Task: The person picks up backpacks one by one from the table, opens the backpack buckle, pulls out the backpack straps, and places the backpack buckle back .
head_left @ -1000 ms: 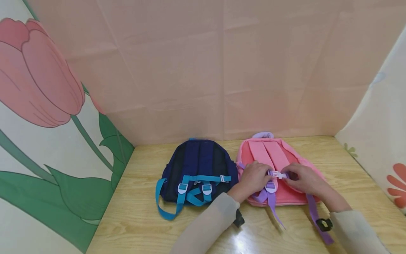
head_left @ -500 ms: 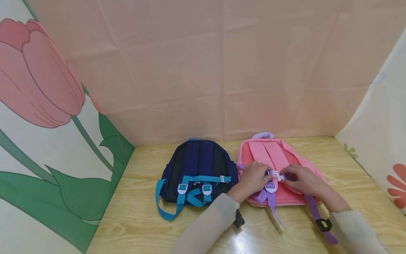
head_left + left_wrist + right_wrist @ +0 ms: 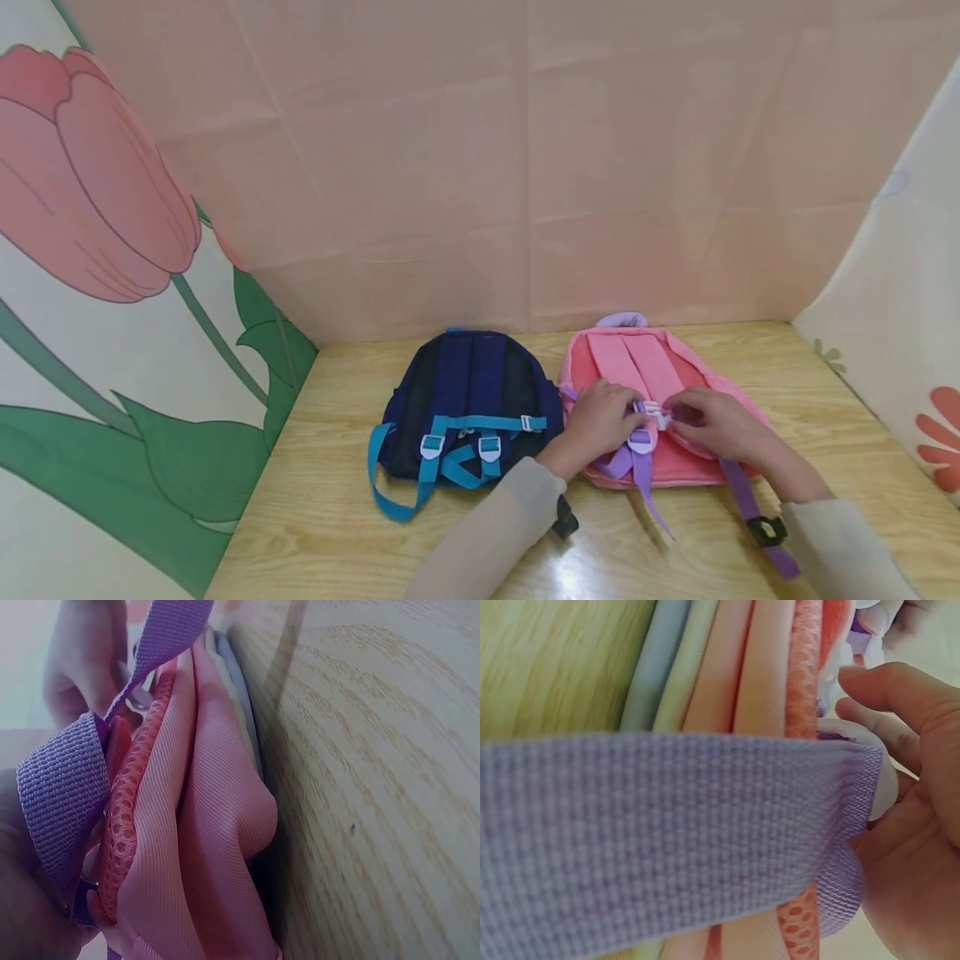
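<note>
A pink backpack (image 3: 701,458) lies on the table with its shoulder straps facing up. Across them runs a purple strap with a white side-release buckle (image 3: 657,417). My left hand (image 3: 603,415) pinches the buckle's left end, and my right hand (image 3: 708,421) holds its right end between thumb and fingers. The two halves meet between my fingertips, slightly angled. In the right wrist view, a wide purple strap (image 3: 667,832) crosses in front of the bag, and the thumb (image 3: 889,686) reaches toward the white plastic. Purple webbing (image 3: 64,780) partly covers my left hand in the left wrist view.
A navy backpack (image 3: 472,375) with turquoise straps (image 3: 401,500) lies close against the pink one's left side. Loose purple strap ends (image 3: 652,500) hang toward the front. A pink cloth backdrop (image 3: 480,167) stands behind the wooden table (image 3: 315,517).
The buckle has tipped slightly, its right end now lower. The loose purple strap end near my right wrist has swung a little to the right. Both hands stay nearly in place.
</note>
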`<state>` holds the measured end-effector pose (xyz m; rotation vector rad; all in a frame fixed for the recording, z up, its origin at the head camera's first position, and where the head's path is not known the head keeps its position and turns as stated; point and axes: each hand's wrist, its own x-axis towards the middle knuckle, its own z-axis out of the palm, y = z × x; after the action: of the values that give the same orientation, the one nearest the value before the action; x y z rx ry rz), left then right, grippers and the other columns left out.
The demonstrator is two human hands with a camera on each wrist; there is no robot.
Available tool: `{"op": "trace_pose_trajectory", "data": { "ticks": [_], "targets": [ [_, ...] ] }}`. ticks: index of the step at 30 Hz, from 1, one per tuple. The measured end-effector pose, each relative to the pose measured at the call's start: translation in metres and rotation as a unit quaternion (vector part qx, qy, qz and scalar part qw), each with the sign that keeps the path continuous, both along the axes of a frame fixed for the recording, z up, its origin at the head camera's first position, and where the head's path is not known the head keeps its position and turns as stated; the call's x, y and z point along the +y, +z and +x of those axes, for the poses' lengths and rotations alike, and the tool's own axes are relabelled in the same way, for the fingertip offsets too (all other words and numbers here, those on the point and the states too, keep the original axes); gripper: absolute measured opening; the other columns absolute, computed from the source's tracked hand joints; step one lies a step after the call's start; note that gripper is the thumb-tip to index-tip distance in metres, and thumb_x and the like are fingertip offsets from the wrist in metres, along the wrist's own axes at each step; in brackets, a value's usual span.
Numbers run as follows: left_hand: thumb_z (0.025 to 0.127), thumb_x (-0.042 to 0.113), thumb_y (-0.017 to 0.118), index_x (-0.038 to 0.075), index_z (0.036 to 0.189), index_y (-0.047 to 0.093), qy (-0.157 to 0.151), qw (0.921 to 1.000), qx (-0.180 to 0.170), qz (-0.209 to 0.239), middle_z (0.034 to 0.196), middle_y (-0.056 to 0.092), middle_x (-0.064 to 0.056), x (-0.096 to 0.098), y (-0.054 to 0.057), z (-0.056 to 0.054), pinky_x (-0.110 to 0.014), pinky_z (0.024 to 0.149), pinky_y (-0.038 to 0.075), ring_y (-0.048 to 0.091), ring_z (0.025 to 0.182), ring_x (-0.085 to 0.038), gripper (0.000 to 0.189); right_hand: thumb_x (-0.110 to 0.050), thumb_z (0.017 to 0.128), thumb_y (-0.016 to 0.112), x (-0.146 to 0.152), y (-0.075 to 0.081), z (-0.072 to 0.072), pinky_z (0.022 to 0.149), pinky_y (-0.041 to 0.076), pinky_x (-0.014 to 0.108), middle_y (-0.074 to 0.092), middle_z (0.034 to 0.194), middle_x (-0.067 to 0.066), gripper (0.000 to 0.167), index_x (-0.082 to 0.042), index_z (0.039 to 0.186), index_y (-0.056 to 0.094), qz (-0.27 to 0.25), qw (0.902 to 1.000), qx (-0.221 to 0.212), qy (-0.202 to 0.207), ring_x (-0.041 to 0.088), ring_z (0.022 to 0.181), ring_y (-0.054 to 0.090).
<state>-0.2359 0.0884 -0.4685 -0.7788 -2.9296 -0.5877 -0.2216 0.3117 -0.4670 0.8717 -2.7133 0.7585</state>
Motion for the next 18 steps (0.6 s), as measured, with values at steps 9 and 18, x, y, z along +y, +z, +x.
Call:
{"op": "trace_pose_trajectory", "data": {
  "ticks": [9,18],
  "targets": [
    [0.094,0.047,0.068,0.034,0.124,0.07,0.001,1.0,-0.005,0.002,0.113,0.068,0.022,0.001,-0.002,-0.001,-0.019,0.085,0.039,0.05,0.098,-0.001,0.032,-0.008,0.083,0.08,-0.002,0.008,0.003,0.069,0.055,0.03,0.069,0.091,-0.006,0.028,-0.004,0.109,0.072,-0.003,0.999,-0.029,-0.033,0.001,0.081,0.059],
    [0.095,0.046,0.068,0.033,0.122,0.071,-0.006,0.9998,0.014,0.011,0.111,0.069,0.021,0.0,0.0,-0.002,-0.017,0.082,0.038,0.049,0.096,-0.001,0.03,-0.007,0.083,0.081,-0.005,0.011,0.005,0.069,0.055,0.03,0.07,0.091,-0.006,0.031,-0.002,0.113,0.071,-0.02,0.9996,-0.012,-0.015,0.002,0.081,0.062]
  ]
}}
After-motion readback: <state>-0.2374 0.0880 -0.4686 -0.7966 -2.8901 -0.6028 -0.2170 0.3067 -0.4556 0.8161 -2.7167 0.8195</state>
